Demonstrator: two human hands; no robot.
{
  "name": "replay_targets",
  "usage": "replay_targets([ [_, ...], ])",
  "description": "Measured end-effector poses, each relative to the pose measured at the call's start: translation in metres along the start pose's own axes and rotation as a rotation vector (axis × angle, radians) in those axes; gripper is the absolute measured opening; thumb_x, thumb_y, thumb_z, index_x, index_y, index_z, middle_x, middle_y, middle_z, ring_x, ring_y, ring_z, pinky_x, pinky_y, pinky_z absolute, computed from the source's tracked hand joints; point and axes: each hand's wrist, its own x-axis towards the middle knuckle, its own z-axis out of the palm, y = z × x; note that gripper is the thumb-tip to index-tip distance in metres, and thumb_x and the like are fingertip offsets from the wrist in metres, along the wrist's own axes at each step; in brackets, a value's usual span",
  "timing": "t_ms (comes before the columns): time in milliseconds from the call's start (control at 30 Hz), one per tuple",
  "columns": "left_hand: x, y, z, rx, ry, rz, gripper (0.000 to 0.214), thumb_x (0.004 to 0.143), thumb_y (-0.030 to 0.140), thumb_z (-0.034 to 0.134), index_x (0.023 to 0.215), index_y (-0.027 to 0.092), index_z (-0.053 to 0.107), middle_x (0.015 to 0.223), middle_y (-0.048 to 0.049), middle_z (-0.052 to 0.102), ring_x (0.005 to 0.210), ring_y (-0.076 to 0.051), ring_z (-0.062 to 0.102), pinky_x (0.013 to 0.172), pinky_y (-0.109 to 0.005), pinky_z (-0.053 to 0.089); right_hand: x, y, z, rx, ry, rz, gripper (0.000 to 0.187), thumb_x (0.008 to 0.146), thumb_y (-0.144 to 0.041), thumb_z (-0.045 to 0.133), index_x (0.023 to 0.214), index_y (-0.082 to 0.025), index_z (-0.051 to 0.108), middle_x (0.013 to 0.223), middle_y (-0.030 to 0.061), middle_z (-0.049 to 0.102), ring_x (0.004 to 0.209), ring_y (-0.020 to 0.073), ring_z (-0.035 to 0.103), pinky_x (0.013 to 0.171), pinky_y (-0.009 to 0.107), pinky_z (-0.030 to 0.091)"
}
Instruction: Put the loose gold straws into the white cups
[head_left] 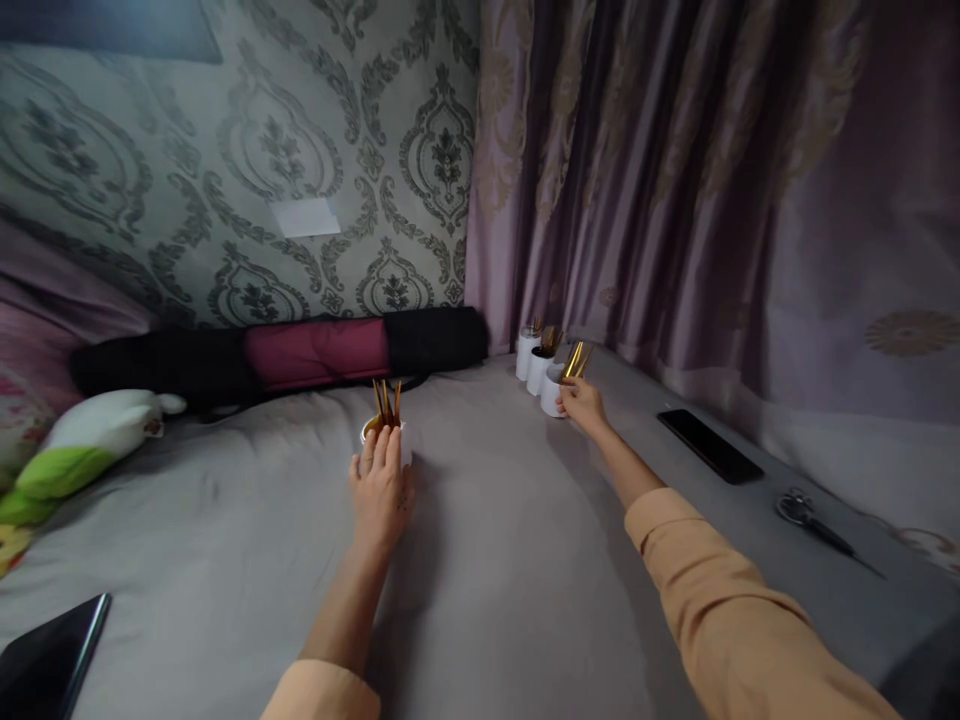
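A white cup (406, 452) with several thin golden-brown sticks (386, 400) standing in it is mostly hidden behind my left hand (381, 485). The fingers of that hand lie up against the cup's near side, with the thumb toward its right. Farther off to the right, three white cups stand in a slanting row. My right hand (583, 404) has its bent fingers on the right side of the nearest cup (552, 392), close to the shiny gold sticks (576, 360) leaning out of it. The middle cup (537, 372) and the far cup (526, 355) also hold sticks.
A black phone (709, 445) and dark-handled scissors or a similar tool (814, 520) lie on the right of the grey sheet (487, 560). A black and maroon roll (315, 352) runs along the wall. At left are a plush toy (97, 435) and a dark flat device (52, 660).
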Motion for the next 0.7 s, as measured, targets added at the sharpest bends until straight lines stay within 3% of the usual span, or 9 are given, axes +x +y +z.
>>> replay_targets([
  [333, 0.0, 0.001, -0.004, -0.006, -0.024, -0.003, 0.054, 0.082, 0.02, 0.037, 0.135, 0.013, 0.032, 0.139, -0.012, 0.036, 0.132, -0.026, 0.022, 0.101, -0.047, 0.023, -0.01, -0.016, 0.003, 0.05, 0.014, -0.071, 0.035, 0.082, -0.022, 0.044, 0.117, -0.016, 0.048, 0.069, 0.0019, 0.063, 0.043, 0.0072, 0.055, 0.039, 0.016, 0.042],
  [700, 0.002, 0.003, -0.009, 0.002, -0.072, -0.021, 0.056, 0.079, 0.017, 0.039, 0.134, 0.014, 0.033, 0.14, -0.0119, 0.036, 0.133, -0.025, 0.021, 0.102, -0.046, 0.023, -0.046, -0.045, 0.039, 0.11, -0.095, -0.273, 0.036, 0.08, -0.03, 0.044, 0.112, -0.016, 0.052, 0.069, 0.0018, 0.064, 0.045, 0.0095, 0.057, 0.044, 0.02, 0.045],
])
